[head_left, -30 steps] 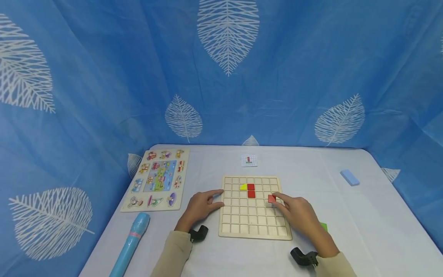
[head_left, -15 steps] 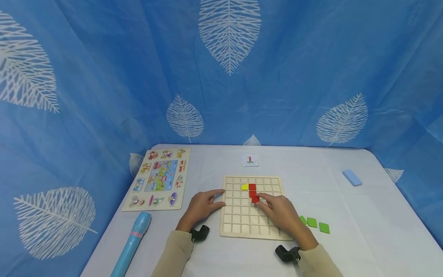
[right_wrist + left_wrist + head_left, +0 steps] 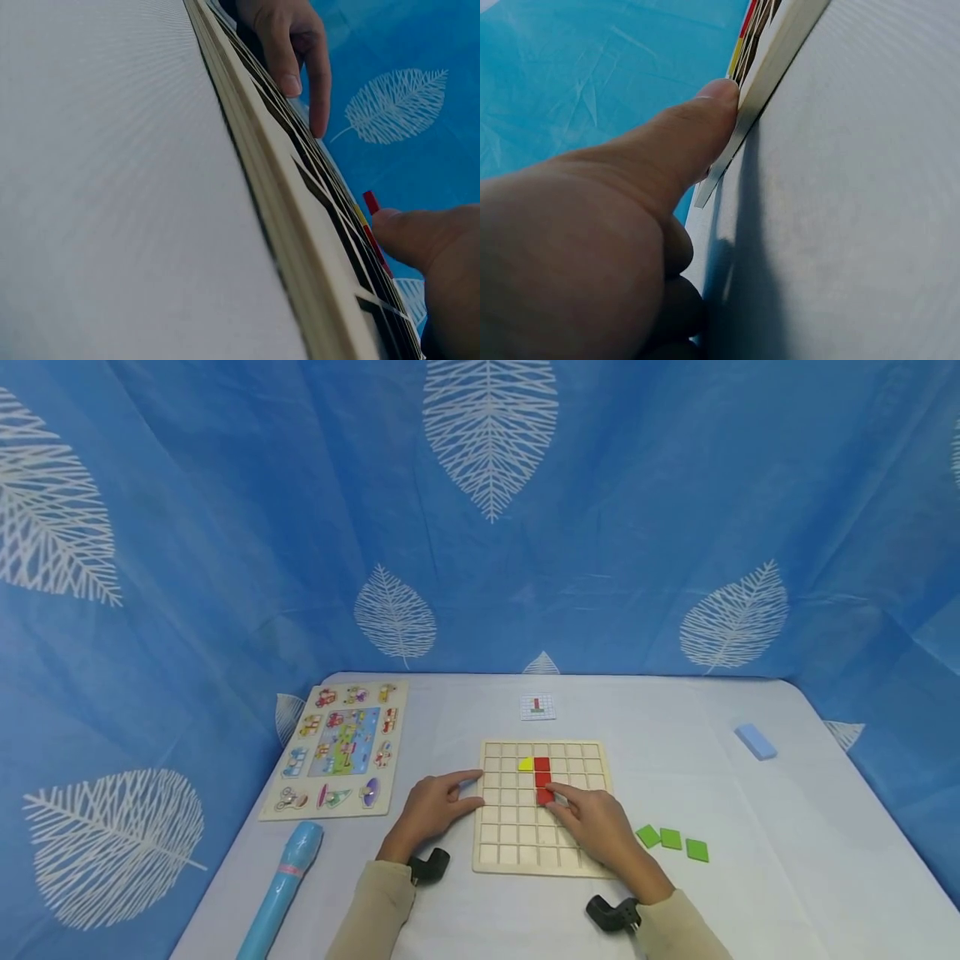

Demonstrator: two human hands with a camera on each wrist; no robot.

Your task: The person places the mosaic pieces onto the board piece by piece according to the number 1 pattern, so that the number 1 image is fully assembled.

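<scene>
I see my right hand [image 3: 596, 828] lying over the lower right part of the wooden grid board [image 3: 517, 843], its fingertips resting on the lowest of three red tiles [image 3: 543, 779] that stand in one column near the board's middle; whether the fingers pinch that tile or only press it flat I cannot tell, though they look nearly straight. A yellow tile [image 3: 527, 764] sits in the cell just left of the top red one. My left hand [image 3: 435, 806] rests on the worktop [image 3: 787, 877] at the board's left edge, fingers extended and relaxed, with the thumb tip pressed against the board's side, as the left wrist view shows [image 3: 720, 94]; it grasps nothing. Three green tiles [image 3: 671, 839] lie in a row on the worktop just right of the board, near my right wrist. A small pattern card [image 3: 537, 707] lies beyond the board's far edge. Farther left there is a picture peg puzzle [image 3: 341, 747], and a light blue tube [image 3: 283, 887] lies near the front left edge. A pale blue block [image 3: 755, 741] sits well apart at the right.
</scene>
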